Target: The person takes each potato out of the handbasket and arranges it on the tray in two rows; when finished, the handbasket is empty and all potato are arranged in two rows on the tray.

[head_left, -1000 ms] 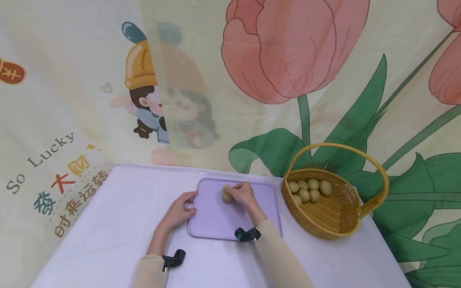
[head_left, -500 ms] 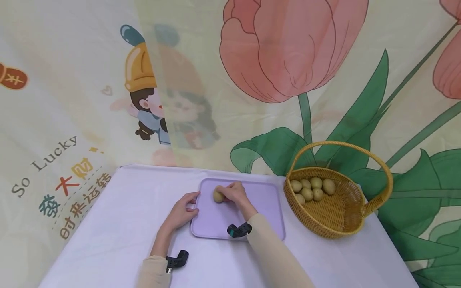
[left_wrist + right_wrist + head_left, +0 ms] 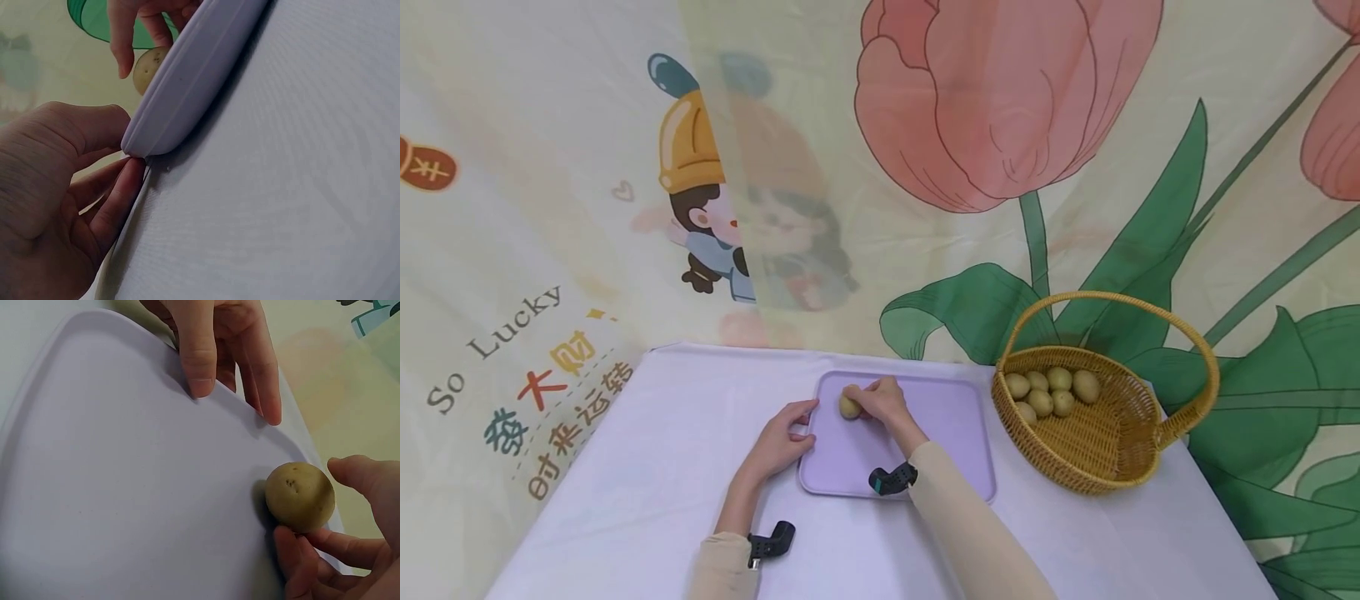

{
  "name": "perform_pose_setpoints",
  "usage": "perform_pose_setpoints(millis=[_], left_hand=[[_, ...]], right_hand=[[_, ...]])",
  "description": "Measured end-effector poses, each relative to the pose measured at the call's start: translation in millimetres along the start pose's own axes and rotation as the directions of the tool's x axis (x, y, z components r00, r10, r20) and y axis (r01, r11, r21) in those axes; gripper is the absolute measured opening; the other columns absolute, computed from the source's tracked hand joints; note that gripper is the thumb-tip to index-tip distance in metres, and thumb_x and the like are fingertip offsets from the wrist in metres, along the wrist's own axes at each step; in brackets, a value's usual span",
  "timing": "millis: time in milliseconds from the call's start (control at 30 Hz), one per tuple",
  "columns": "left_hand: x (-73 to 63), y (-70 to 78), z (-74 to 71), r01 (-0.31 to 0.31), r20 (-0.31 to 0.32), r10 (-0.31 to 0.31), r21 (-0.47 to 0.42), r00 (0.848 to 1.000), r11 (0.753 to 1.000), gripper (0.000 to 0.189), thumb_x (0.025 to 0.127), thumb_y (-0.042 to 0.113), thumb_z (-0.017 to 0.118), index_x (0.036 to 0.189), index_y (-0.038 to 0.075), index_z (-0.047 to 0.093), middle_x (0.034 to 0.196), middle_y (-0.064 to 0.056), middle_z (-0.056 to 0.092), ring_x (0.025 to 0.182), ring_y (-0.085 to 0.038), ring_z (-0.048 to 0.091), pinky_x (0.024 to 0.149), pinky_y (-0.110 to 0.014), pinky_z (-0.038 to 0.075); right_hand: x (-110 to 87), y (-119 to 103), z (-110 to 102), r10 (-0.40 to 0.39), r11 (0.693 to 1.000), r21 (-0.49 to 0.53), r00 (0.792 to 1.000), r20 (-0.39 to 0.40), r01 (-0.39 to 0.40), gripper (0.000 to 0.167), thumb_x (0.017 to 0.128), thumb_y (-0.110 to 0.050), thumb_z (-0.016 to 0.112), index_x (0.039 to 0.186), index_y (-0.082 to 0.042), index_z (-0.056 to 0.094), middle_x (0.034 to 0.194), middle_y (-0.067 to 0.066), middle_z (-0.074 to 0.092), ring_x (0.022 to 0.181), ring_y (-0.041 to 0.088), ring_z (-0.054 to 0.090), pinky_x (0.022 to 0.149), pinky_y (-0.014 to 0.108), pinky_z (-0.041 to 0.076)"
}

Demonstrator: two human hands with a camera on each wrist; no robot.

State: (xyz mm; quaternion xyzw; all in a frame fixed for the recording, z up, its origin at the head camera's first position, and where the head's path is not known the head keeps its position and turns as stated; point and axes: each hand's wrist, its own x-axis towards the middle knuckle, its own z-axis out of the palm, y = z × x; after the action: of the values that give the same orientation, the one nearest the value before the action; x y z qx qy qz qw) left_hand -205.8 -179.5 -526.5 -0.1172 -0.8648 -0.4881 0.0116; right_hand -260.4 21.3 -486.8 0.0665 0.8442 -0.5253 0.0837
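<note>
A white-cloth-covered bench [image 3: 655, 458] carries a brown wicker basket [image 3: 1108, 450] with a hooped handle, its near wall sloping around several potatoes [image 3: 1060, 379]. Beside it lies a pale lilac rectangular tray [image 3: 951, 421] with a raised rim. The left hand [image 3: 782, 435] grips the tray's left edge, fingers over and outside the rim. The right hand [image 3: 883, 402] has shifted leftward across the tray, bringing one small, round, tan potato [image 3: 300, 497] near that edge; I judge it close to being settled there. Its fingers lie loosely around the potato, one digit apart from it. The skin is smooth, with tiny dark pits.
</note>
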Motion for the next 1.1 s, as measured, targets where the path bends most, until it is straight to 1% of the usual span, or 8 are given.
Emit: perform_pose_setpoints(millis=[167,400,500,600,667,800,967,1100], left_hand=[[1.4,-0.5,0.0,-0.004,0.005,0.004,-0.002,1.0,1.0,0.058,0.08,-0.008,0.068,0.136,-0.003,0.054,0.131,-0.019,0.056,0.11,-0.033,0.057,0.085,-0.032,0.058],[0.7,2.2,-0.9,0.003,0.007,-0.003,-0.001,1.0,1.0,0.058,0.08,-0.008,0.068,0.136,-0.003,0.054,0.13,-0.019,0.056,0.109,-0.033,0.057,0.085,-0.032,0.058],[-0.4,3.0,-0.8,-0.012,0.0,0.012,-0.003,1.0,1.0,0.058,0.08,-0.009,0.068,0.136,-0.005,0.054,0.129,-0.021,0.056,0.109,-0.034,0.057,0.084,-0.032,0.058],[-2.2,2.5,-0.7,-0.033,-0.013,0.033,-0.004,0.999,0.999,0.057,0.079,-0.009,0.067,0.134,-0.006,0.055,0.127,-0.022,0.057,0.106,-0.035,0.058,0.083,-0.033,0.059],[-2.1,2.2,-0.3,-0.049,-0.016,0.049,-0.004,0.999,0.999,0.056,0.079,-0.009,0.067,0.133,-0.007,0.055,0.127,-0.023,0.057,0.105,-0.035,0.058,0.082,-0.034,0.059],[-1.5,1.3,0.2,-0.049,-0.011,0.048,-0.001,0.999,0.999,0.056,0.079,-0.009,0.068,0.133,-0.007,0.055,0.126,-0.022,0.057,0.105,-0.034,0.058,0.082,-0.034,0.059],[-0.3,0.4,0.1,-0.024,0.0,0.024,-0.004,1.0,1.0,0.057,0.08,-0.008,0.068,0.135,-0.005,0.054,0.128,-0.02,0.057,0.108,-0.034,0.058,0.084,-0.033,0.058],[-0.3,-0.8,0.1,-0.018,0.003,0.018,-0.001,1.0,1.0,0.057,0.081,-0.008,0.068,0.136,-0.005,0.054,0.13,-0.02,0.056,0.109,-0.034,0.058,0.084,-0.033,0.058]], right_hand=[[2.1,0.3,-2.0,-0.016,1.0,-0.019,1.0,0.024,0.016,0.033,0.08,-0.033,0.077,0.072,-0.002,0.072,0.06,0.002,0.063,0.057,0.014,0.056,0.05,0.023,0.043],[2.9,1.9,-8.1,-0.027,0.999,-0.037,1.0,0.013,0.028,0.032,0.081,-0.033,0.077,0.084,-0.001,0.073,0.068,0.004,0.065,0.059,0.013,0.057,0.051,0.021,0.045],[1.7,0.3,-14.1,-0.021,0.999,-0.036,1.0,0.018,0.021,0.033,0.081,-0.032,0.077,0.089,0.0,0.072,0.072,0.005,0.064,0.062,0.014,0.057,0.053,0.021,0.046],[0.0,-0.8,-21.7,-0.034,0.999,-0.041,0.999,0.024,0.035,0.035,0.082,-0.029,0.076,0.096,0.002,0.07,0.077,0.008,0.065,0.063,0.015,0.06,0.055,0.022,0.048],[-1.1,-1.5,-29.0,-0.053,0.997,-0.046,0.998,0.027,0.054,0.036,0.083,-0.027,0.075,0.101,0.004,0.069,0.079,0.011,0.067,0.064,0.017,0.063,0.056,0.024,0.052],[-4.1,-4.2,-46.5,-0.087,0.994,-0.06,0.996,0.03,0.089,0.037,0.085,-0.024,0.074,0.105,0.006,0.068,0.081,0.016,0.07,0.067,0.022,0.067,0.06,0.028,0.056],[-8.5,-11.7,-72.0,-0.113,0.99,-0.086,0.993,0.03,0.115,0.039,0.086,-0.025,0.072,0.11,0.006,0.067,0.09,0.023,0.071,0.079,0.034,0.07,0.06,0.028,0.054],[-11.7,-16.5,-94.8,-0.152,0.983,-0.098,0.988,0.019,0.153,0.038,0.088,-0.024,0.07,0.112,0.007,0.066,0.091,0.022,0.071,0.083,0.037,0.07,0.06,0.026,0.053]])
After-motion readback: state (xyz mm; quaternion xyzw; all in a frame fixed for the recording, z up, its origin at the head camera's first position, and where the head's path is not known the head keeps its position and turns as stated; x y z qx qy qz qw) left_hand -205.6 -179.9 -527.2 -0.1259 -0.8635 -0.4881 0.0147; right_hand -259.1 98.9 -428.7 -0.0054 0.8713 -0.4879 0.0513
